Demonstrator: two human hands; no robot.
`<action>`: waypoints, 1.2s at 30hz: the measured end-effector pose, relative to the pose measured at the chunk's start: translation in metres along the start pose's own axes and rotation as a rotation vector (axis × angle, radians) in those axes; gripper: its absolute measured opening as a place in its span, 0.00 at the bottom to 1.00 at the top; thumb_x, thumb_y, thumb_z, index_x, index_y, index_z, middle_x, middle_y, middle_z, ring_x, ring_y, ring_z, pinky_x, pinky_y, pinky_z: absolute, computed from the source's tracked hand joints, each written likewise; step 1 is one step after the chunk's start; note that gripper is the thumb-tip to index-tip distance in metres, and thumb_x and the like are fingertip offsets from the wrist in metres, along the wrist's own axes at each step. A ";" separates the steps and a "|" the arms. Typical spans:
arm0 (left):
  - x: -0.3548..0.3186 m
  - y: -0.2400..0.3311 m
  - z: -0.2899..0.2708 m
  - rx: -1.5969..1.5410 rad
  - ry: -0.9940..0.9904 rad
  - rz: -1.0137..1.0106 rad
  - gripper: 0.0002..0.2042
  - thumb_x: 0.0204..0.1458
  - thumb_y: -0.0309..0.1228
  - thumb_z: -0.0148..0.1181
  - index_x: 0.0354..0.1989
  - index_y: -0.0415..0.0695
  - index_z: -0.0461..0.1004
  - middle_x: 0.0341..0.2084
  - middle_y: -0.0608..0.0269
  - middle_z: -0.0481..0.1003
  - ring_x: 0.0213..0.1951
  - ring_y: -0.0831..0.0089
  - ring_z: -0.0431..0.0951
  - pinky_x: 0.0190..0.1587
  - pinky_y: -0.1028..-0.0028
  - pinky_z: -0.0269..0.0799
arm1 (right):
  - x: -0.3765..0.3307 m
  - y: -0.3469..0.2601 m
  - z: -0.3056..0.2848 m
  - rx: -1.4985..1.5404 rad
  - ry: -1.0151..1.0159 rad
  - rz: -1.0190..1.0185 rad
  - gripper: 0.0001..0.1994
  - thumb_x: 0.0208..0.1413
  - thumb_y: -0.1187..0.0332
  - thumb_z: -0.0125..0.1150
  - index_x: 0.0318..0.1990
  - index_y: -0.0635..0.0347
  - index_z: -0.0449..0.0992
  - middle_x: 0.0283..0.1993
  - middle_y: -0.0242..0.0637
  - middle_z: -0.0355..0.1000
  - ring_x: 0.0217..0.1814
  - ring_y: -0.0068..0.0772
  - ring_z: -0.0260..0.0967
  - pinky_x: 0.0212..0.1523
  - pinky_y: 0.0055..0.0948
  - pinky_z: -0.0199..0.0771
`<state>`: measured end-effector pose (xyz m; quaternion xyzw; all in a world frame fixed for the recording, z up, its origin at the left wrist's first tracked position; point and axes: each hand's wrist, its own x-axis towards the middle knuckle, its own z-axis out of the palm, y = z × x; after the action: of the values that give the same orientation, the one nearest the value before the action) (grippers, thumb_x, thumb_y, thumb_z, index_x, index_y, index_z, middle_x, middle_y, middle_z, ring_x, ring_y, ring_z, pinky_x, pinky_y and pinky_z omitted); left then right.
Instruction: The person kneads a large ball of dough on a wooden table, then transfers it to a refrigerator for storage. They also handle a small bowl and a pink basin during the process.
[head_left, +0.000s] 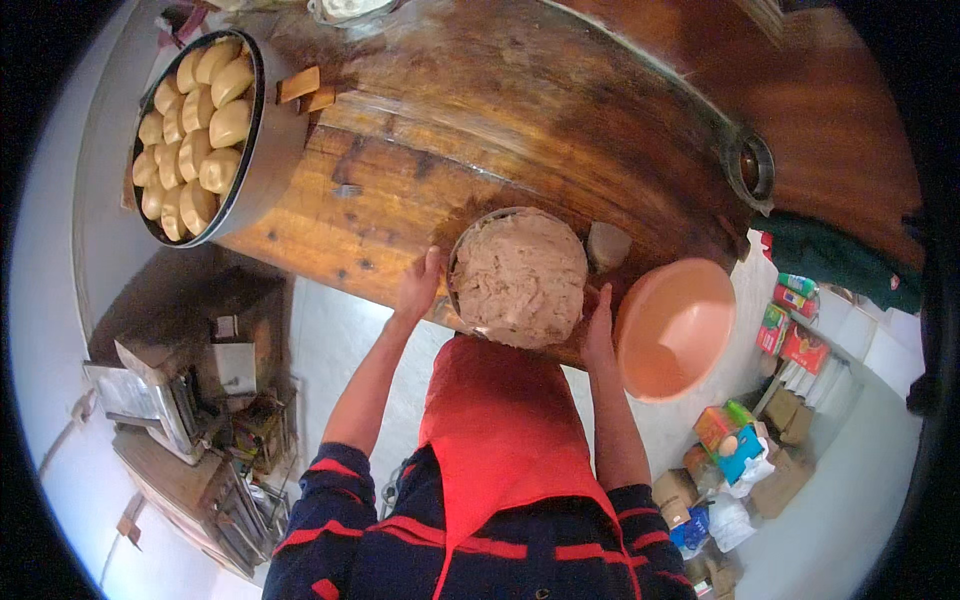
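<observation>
My left hand (418, 285) presses flat against the left side of the round bowl (518, 277), its fingers (430, 262) held together and pointing up along the rim. My right hand (600, 330) cups the bowl's right side the same way, fingers closed on the wall, thumb side toward me. So the bowl sits between my two palms, gripped from both sides, at the near edge of the wooden worktop (420, 190), just above my red apron (500, 420).

The bowl stands upright with its mouth facing up; being round, it has no long axis to speak of. It is heaped to the brim with a pale, shredded, lumpy filling (520, 270).

Just right of my right hand an empty orange basin (672, 328) tilts at the worktop's edge, near but not touching my fingers. A small greyish lump (607, 245) lies just beyond the bowl's far right rim. Well away past my left hand, at the far left corner, a dark round steamer tray (200, 130) holds rows of pale yellow buns (195, 150). Cardboard boxes and coloured packets (740, 450) crowd the floor on my right.
</observation>
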<state>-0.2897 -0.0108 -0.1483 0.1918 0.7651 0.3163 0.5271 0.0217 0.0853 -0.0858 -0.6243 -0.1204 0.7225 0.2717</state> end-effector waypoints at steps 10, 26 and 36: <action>0.083 0.028 -0.001 0.845 0.229 0.644 0.13 0.51 0.34 0.63 0.45 0.50 0.75 0.43 0.56 0.77 0.44 0.53 0.79 0.40 0.53 0.78 | 0.005 0.000 -0.006 0.052 0.057 0.046 0.35 0.71 0.38 0.35 0.64 0.64 0.68 0.64 0.41 0.69 0.68 0.40 0.63 0.71 0.44 0.59; 0.047 0.035 0.000 0.288 0.269 0.612 0.06 0.55 0.31 0.66 0.39 0.45 0.82 0.35 0.57 0.81 0.34 0.62 0.83 0.37 0.66 0.77 | 0.020 0.018 -0.024 -0.044 0.106 -0.003 0.37 0.69 0.38 0.42 0.67 0.64 0.68 0.63 0.42 0.71 0.64 0.39 0.67 0.66 0.38 0.66; -0.017 0.044 0.007 0.389 0.163 0.591 0.15 0.67 0.35 0.53 0.47 0.37 0.81 0.46 0.50 0.79 0.46 0.55 0.81 0.49 0.65 0.75 | 0.043 0.046 -0.048 -0.233 0.148 -0.081 0.36 0.70 0.38 0.41 0.65 0.67 0.69 0.61 0.38 0.72 0.63 0.32 0.66 0.65 0.35 0.66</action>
<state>-0.2791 0.0128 -0.1084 0.4755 0.7618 0.3179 0.3040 0.0543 0.0634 -0.1548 -0.6977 -0.2081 0.6442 0.2346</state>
